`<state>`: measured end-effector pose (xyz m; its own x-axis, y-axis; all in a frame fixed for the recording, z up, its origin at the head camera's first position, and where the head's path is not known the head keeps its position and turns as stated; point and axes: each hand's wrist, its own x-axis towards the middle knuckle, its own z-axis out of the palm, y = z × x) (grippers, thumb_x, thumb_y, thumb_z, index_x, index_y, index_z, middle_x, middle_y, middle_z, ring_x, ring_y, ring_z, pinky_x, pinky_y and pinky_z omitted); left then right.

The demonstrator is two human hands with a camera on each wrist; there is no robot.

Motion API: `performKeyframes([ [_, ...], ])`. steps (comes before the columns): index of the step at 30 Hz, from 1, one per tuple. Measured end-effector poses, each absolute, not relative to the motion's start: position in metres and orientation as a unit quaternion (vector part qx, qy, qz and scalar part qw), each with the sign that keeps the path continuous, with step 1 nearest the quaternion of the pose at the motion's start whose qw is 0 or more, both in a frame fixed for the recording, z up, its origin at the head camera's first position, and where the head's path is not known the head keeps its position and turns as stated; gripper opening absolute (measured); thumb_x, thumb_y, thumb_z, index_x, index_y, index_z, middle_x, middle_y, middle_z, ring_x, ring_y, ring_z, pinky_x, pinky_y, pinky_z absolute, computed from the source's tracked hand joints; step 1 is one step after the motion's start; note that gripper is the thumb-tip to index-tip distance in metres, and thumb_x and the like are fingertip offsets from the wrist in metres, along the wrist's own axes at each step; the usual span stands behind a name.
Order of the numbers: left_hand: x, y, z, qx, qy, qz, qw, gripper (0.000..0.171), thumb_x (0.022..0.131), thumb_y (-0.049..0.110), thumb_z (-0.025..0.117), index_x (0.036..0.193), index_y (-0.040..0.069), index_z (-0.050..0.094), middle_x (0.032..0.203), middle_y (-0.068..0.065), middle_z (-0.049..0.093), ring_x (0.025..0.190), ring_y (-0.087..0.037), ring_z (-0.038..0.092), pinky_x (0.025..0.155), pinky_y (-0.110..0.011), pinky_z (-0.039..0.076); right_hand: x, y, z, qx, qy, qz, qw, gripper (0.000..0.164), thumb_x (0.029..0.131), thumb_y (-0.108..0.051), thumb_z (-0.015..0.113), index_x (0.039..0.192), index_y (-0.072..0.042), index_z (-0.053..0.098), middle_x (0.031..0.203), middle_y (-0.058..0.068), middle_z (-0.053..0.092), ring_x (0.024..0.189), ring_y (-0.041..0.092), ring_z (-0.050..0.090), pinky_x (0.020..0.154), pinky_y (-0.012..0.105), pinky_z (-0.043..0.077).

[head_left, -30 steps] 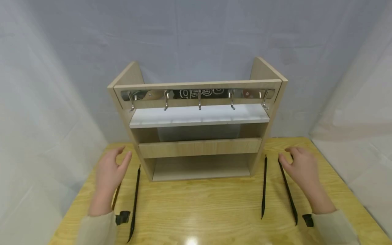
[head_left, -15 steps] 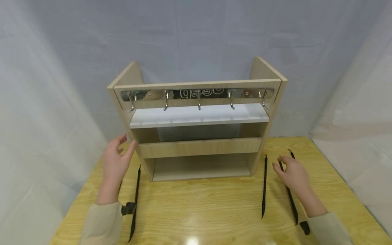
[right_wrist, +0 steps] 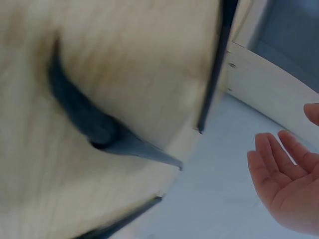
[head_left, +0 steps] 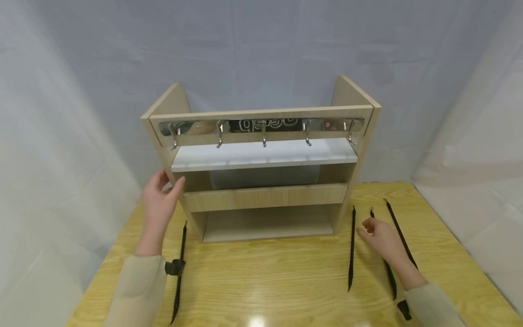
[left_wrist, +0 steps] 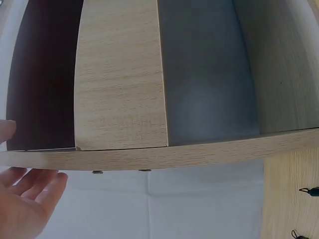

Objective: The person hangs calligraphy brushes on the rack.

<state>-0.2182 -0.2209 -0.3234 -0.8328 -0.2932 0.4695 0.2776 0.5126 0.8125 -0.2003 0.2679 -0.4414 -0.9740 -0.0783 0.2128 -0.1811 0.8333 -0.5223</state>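
A light wooden shelf unit stands at the table's back, with a shiny hook rail across its upper front. My left hand is at its left side panel, thumb on the inner side and fingers behind the outer face. In the left wrist view a gap shows between thumb and panel; whether the fingers touch it I cannot tell. My right hand, fingers loosely bent and holding nothing, hovers over the middle of three black brushes with pointed tips and end loops, right of the unit.
Another black brush lies left of the unit, partly covered by the black wrist strap. The wooden table extends in front. Pale cloth hangs behind and on both sides.
My left hand has moved up and right to the unit's left side panel. My right hand has shifted left and nearer to me, uncovering the outer brush. The brushes and unit stay in place.
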Motion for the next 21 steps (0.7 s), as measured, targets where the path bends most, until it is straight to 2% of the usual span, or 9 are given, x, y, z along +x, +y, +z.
performKeyframes([
  [9,-0.228,-0.223,-0.321,-0.018,-0.812,-0.502,0.296,0.046,0.080,0.010,0.062,0.123,-0.001,0.048,0.120,-0.017,0.051,0.110,-0.028,0.049,0.086,-0.038,0.044,-0.206,0.271,-0.462,0.051,-0.950,0.307,0.026,0.035,0.081,-0.016,0.059,0.098,0.015,0.053,0.077,0.013,0.058,0.068,0.024,0.055,0.056,0.034,0.048],
  [16,-0.231,-0.225,-0.320,-0.009,-0.814,-0.501,0.293,0.041,0.080,0.008,0.061,0.118,-0.003,0.050,0.117,-0.017,0.052,0.108,-0.029,0.050,0.085,-0.038,0.045,-0.207,0.270,-0.467,0.029,-0.942,0.333,-0.031,0.040,0.082,-0.017,0.058,0.101,0.018,0.050,0.082,0.019,0.060,0.072,0.028,0.057,0.059,0.037,0.049],
  [21,-0.232,-0.225,-0.320,0.011,-0.824,-0.492,0.282,0.038,0.080,0.008,0.061,0.115,-0.003,0.053,0.116,-0.017,0.053,0.108,-0.029,0.050,0.086,-0.039,0.044,-0.207,0.268,-0.470,0.023,-0.941,0.334,-0.044,0.043,0.082,-0.018,0.059,0.102,0.019,0.050,0.086,0.023,0.059,0.075,0.031,0.058,0.059,0.037,0.050],
])
